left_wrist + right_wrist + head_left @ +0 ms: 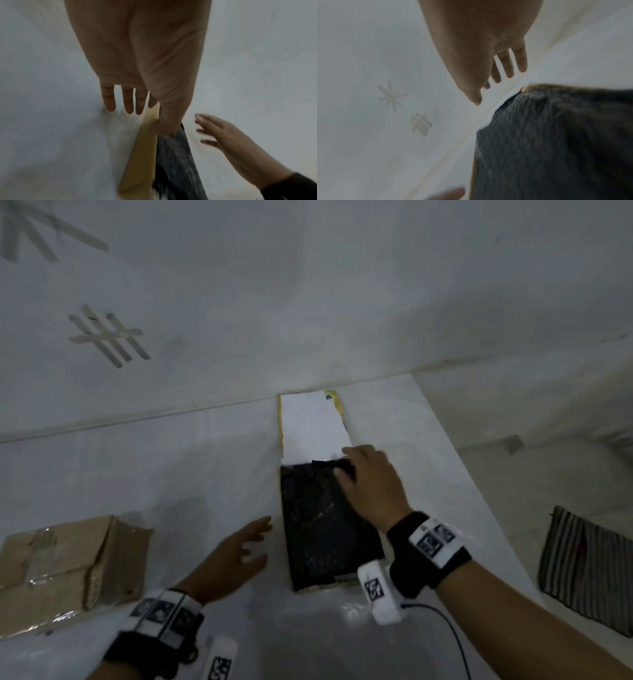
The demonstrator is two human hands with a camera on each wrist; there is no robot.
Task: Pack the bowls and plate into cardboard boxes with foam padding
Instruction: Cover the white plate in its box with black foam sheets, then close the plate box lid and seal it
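An open cardboard box [310, 589] lies on the white table, filled with black foam [318, 518]; its white flap [308, 422] reaches back to the wall. My right hand [346, 463] hovers over the foam's far right corner with straight, spread fingers [508, 67], holding nothing. The left hand [263, 537] floats open just left of the box, fingers [126, 105] extended. In the left wrist view the box's tan wall [140, 155] and the foam [175, 155] run below the thumb. No bowl or plate shows in any view.
A flattened, taped cardboard box [61, 563] lies at the table's left. The wall behind carries tape marks [109, 335]. The table's right edge [479, 484] drops to the floor, where a striped cloth [589, 570] lies.
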